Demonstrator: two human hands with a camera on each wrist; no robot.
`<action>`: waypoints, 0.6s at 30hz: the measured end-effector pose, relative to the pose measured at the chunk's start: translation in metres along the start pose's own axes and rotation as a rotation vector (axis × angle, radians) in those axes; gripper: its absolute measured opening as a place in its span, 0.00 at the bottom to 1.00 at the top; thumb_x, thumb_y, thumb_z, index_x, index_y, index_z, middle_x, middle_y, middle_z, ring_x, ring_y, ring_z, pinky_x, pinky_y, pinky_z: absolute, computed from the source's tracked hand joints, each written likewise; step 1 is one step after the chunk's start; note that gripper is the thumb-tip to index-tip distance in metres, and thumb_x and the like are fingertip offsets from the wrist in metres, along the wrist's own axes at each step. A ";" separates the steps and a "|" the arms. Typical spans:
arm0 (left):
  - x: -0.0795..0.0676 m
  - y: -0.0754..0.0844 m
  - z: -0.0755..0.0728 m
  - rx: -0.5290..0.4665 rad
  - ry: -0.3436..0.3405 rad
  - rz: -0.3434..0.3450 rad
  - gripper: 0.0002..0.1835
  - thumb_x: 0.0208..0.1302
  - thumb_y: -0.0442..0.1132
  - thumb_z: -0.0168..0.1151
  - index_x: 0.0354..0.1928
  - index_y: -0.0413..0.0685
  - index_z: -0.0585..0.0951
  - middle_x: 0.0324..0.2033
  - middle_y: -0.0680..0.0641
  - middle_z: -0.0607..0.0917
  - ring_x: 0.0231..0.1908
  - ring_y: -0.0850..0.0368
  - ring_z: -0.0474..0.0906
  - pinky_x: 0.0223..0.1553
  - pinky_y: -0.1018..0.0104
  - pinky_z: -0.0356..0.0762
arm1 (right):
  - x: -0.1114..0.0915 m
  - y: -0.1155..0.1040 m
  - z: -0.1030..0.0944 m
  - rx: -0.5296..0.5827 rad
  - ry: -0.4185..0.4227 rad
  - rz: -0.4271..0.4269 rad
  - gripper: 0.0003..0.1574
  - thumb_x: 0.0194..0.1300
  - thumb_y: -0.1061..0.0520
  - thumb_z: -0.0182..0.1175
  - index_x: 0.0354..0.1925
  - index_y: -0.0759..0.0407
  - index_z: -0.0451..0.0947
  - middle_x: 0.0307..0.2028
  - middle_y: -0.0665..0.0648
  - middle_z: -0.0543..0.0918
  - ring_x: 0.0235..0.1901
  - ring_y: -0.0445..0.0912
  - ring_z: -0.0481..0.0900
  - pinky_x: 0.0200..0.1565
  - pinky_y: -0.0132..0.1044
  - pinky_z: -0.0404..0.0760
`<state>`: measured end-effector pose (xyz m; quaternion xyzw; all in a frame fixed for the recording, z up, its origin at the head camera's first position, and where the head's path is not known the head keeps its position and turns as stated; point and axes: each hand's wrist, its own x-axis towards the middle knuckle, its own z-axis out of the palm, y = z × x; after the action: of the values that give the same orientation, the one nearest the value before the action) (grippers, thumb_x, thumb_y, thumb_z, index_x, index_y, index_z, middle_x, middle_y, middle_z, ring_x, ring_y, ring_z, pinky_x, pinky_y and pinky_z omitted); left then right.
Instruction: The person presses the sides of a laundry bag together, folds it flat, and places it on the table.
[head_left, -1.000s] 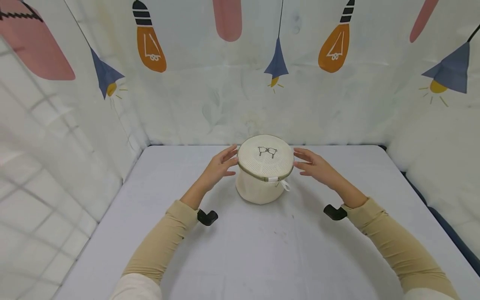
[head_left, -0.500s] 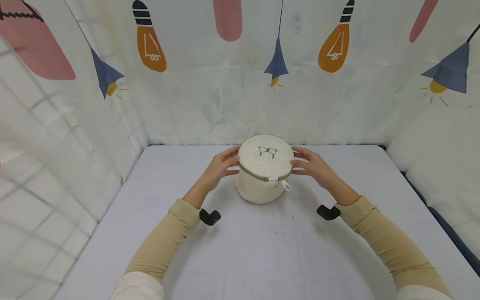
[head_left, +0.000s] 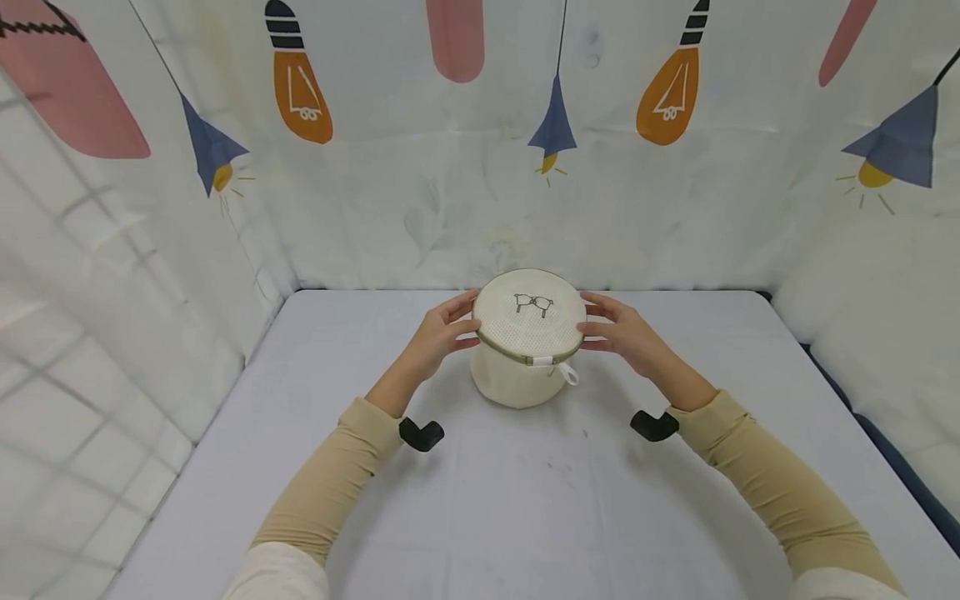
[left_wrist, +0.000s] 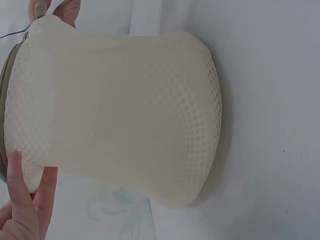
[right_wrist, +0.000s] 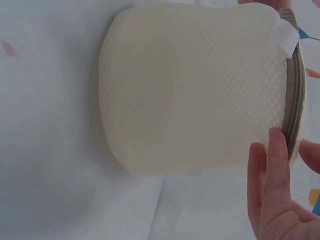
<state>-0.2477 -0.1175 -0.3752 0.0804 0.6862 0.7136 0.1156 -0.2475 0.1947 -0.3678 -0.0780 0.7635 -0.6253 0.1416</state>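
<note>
Mesh bag: the pale round bag [head_left: 517, 386] stands upright on the counter [head_left: 555, 517], in its far half, about the middle between left and right.
Left hand: the left hand [head_left: 441, 331] is at the left side of the bag's top rim; its fingers are spread, tips touching.
Right hand: the right hand [head_left: 626, 335] is opposite, at the right side of the rim, fingers also spread and touching; whether either hand really pinches the rim, I cannot tell.
Done: both hands are on the bag, and I judge this to be only the beginning of the handling.
Left: the lid [head_left: 529, 327] is on, and the zip [right_wrist: 295, 95] looks closed where it shows; the bag appears not yet lifted or opened.
Zip pull: the pull [left_wrist: 41, 9] is near the white tab [head_left: 570, 372], on the near side; neither hand seems to hold it.
Hidden: the far side of the rim and the bag's inside; the contents, if any, cannot be known.
Cut off: in both wrist views most of the lid falls outside the edge.
</note>
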 end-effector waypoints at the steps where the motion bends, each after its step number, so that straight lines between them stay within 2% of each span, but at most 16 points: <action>1: 0.000 -0.001 -0.001 0.002 -0.002 0.002 0.33 0.74 0.27 0.56 0.79 0.43 0.62 0.75 0.41 0.65 0.65 0.46 0.72 0.54 0.61 0.82 | 0.000 0.000 0.001 -0.002 -0.001 -0.001 0.46 0.74 0.65 0.59 0.81 0.63 0.49 0.73 0.71 0.60 0.56 0.52 0.77 0.54 0.39 0.83; 9: 0.000 -0.003 -0.004 0.011 -0.005 0.003 0.33 0.74 0.28 0.56 0.79 0.44 0.62 0.75 0.41 0.66 0.64 0.47 0.73 0.54 0.62 0.81 | 0.001 -0.002 0.004 -0.013 0.011 0.006 0.45 0.74 0.65 0.60 0.81 0.62 0.51 0.71 0.71 0.61 0.58 0.55 0.76 0.55 0.41 0.82; 18: -0.002 -0.004 -0.005 0.013 -0.006 0.002 0.33 0.74 0.27 0.56 0.79 0.44 0.62 0.75 0.41 0.66 0.64 0.47 0.73 0.54 0.61 0.81 | 0.001 0.000 0.008 0.003 0.025 0.023 0.46 0.74 0.66 0.60 0.81 0.62 0.50 0.72 0.70 0.60 0.58 0.55 0.76 0.55 0.42 0.82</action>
<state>-0.2466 -0.1228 -0.3789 0.0841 0.6904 0.7090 0.1167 -0.2460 0.1872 -0.3695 -0.0611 0.7653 -0.6255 0.1391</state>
